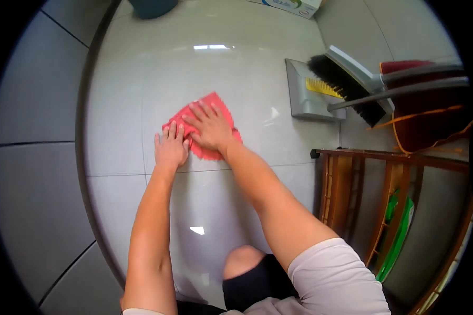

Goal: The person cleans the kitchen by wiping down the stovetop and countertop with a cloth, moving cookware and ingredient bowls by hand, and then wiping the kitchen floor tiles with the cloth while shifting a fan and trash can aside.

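Note:
A pink-red cleaning cloth (223, 107) with a zigzag edge lies rumpled on the pale floor tiles. My right hand (213, 128) rests flat on the cloth, its fingers spread and pointing up and left. Beside it, my left hand (172, 148) is also open, with its fingertips on the cloth's left edge and its thumb close to the right hand. Both palms face down, and they cover the middle of the cloth.
At the right stand a grey dustpan (302, 89) and a black-bristled broom (347, 86), with a dark red cloth (420, 126) near their handles. Below is a brown wooden rack (394, 181). Grey cabinet fronts (34, 184) line the left. A dark bucket-like container (153, 8) and a carton (299, 6) stand at the far end.

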`<action>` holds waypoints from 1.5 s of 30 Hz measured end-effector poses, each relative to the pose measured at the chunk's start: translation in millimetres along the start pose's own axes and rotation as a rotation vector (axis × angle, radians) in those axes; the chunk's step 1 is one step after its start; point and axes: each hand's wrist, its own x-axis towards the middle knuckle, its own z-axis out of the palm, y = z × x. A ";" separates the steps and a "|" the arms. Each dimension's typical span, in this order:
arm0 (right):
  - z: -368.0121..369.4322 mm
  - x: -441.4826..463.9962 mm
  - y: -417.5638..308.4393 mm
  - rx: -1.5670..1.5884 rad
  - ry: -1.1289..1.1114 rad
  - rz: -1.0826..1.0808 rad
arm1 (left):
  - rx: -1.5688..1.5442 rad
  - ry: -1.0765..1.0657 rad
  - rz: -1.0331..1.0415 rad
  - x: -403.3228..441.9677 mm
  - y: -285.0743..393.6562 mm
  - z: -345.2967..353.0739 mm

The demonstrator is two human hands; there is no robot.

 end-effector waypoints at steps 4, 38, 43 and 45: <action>-22.7 13.1 63.2 -0.086 -0.032 0.093 | -0.007 0.159 0.105 53.3 41.4 -5.5; -23.8 -163.9 27.5 -0.028 -0.019 0.424 | 0.053 0.256 0.379 -36.6 120.1 58.4; -26.1 -215.5 33.5 -0.066 -0.005 0.570 | 0.084 0.243 0.432 -57.6 156.4 77.5; -24.5 -244.9 20.5 -0.053 0.014 0.625 | 0.054 0.243 0.474 -80.1 162.6 89.6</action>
